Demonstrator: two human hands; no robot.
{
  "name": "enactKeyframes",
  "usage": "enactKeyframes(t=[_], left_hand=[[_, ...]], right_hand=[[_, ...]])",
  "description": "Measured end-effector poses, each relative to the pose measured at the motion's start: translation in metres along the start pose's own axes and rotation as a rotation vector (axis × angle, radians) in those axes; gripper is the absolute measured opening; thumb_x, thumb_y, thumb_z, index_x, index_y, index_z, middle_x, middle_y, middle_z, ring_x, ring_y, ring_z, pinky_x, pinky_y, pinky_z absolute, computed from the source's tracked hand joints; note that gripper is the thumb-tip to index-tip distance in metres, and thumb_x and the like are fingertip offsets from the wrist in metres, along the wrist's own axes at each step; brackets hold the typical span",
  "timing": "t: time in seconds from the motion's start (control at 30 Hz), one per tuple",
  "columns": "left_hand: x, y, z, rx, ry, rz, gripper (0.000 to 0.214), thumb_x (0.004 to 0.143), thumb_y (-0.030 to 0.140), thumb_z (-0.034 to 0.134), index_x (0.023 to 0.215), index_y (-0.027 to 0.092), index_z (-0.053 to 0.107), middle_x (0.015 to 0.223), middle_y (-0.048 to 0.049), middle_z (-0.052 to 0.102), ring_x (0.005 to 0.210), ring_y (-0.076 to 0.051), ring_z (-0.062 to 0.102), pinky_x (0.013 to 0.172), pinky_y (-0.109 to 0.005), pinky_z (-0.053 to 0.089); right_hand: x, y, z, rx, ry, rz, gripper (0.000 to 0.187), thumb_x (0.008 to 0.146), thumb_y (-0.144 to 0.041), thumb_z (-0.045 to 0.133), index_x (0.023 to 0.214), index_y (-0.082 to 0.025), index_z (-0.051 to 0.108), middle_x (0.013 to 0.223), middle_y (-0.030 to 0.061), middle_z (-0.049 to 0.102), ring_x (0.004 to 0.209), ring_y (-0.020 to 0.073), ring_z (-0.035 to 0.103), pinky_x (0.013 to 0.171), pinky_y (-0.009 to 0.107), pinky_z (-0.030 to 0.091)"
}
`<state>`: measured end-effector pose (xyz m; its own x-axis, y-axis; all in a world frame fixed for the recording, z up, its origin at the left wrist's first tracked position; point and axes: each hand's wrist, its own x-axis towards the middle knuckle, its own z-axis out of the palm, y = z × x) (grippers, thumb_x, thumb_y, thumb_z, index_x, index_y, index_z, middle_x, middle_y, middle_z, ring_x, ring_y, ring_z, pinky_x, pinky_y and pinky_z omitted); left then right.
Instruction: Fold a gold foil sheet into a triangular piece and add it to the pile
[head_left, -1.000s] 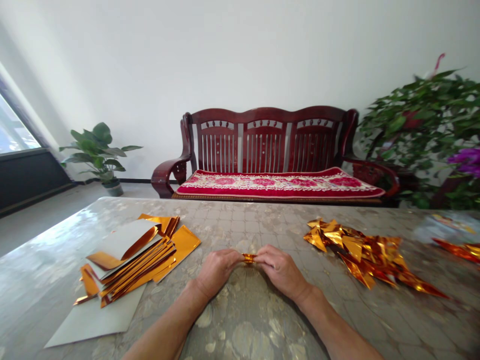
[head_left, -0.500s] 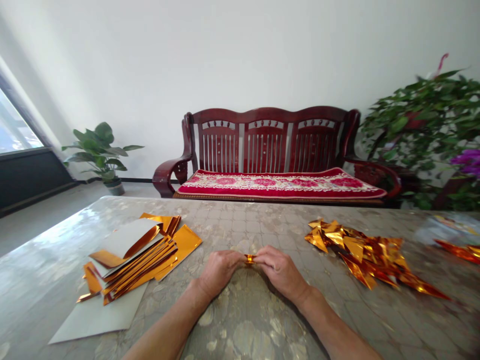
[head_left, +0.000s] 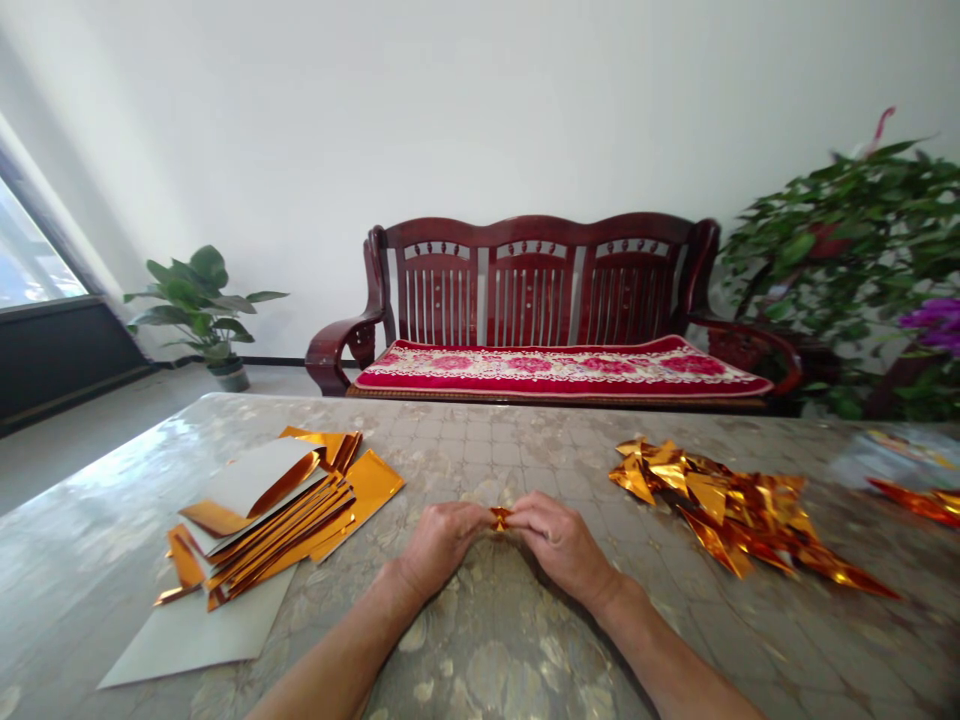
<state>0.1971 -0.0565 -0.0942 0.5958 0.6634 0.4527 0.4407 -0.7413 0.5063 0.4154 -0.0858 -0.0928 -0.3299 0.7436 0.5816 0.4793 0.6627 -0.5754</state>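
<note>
Between my two hands is a small piece of gold foil paper [head_left: 499, 518], mostly hidden by the fingers. My left hand [head_left: 444, 540] pinches its left end, and my right hand [head_left: 559, 540] pinches its right end. Only the shiny, creased middle shows. To the left lies a loose stack of gold foil paper sheets [head_left: 300, 520], some with the pale backs turned up. On the right is a heap of folded gold foil pieces [head_left: 720, 500] with pointed ends.
The table [head_left: 480, 650] has a patterned, glossy cover. At its right edge are a clear plastic bag [head_left: 892, 455] and an orange-red foil piece [head_left: 926, 503]. Beyond the table stand a wooden bench [head_left: 532, 290] with a red cushion, a potted plant [head_left: 206, 300] and leafy plants [head_left: 847, 240].
The visible middle of the foil paper looks slightly different in shape and darker. Both hands stay in almost the same place, still pinching its ends.
</note>
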Motion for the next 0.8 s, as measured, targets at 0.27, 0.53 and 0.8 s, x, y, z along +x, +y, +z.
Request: enactKeyframes(t=[0.27, 0.53, 0.8], left_hand=[[0.001, 0.001, 0.001, 0.014, -0.017, 0.007, 0.020, 0.097, 0.019, 0.051, 0.097, 0.023, 0.071, 0.083, 0.0008, 0.073, 0.076, -0.012, 0.067, 0.069, -0.018, 0.046], [0.001, 0.004, 0.005, -0.066, 0.001, -0.150, 0.017, 0.097, 0.025, 0.048, 0.101, 0.024, 0.065, 0.090, 0.0013, 0.073, 0.082, -0.012, 0.068, 0.076, -0.020, 0.047], [0.005, 0.009, 0.015, -0.372, 0.117, -0.432, 0.019, 0.086, 0.018, 0.054, 0.104, 0.019, 0.059, 0.078, 0.0029, 0.073, 0.069, -0.012, 0.065, 0.065, -0.020, 0.047]], right_hand=[[-0.001, 0.000, 0.004, 0.003, 0.023, -0.057, 0.017, 0.094, -0.018, 0.058, 0.097, -0.024, 0.074, 0.091, 0.0037, 0.070, 0.084, 0.0147, 0.066, 0.076, 0.025, 0.052], [0.000, -0.002, 0.005, -0.025, 0.024, -0.048, 0.022, 0.092, -0.012, 0.056, 0.100, -0.023, 0.074, 0.095, 0.0039, 0.070, 0.088, 0.0148, 0.066, 0.080, 0.025, 0.053], [-0.001, -0.004, 0.005, -0.073, 0.030, -0.037, 0.031, 0.093, -0.009, 0.048, 0.104, -0.025, 0.073, 0.094, 0.0041, 0.071, 0.087, 0.0144, 0.067, 0.078, 0.025, 0.054]])
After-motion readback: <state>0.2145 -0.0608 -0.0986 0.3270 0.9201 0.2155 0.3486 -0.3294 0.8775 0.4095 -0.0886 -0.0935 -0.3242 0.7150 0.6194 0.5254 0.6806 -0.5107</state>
